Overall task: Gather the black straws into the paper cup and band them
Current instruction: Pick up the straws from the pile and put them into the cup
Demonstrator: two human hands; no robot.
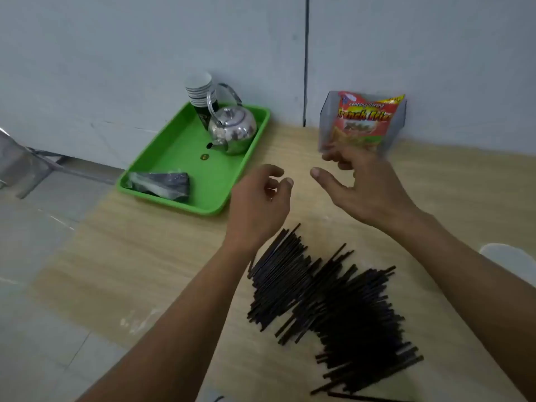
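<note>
Hovering empty with fingers loosely spread, the left hand (pixel 258 203) and right hand (pixel 367 188) hang beyond the black straws (pixel 327 300) heaped near — paper cups (pixel 200 89) stacked far-left in the green tray (pixel 185 158).

Even, diffuse lighting — shadows faint. Bright glare on the steel kettle (pixel 233 131). Overall soft focus; right hand (pixel 362 184) motion-blurred. Wide-angle bending at frame edges — wall lines lean.
</note>
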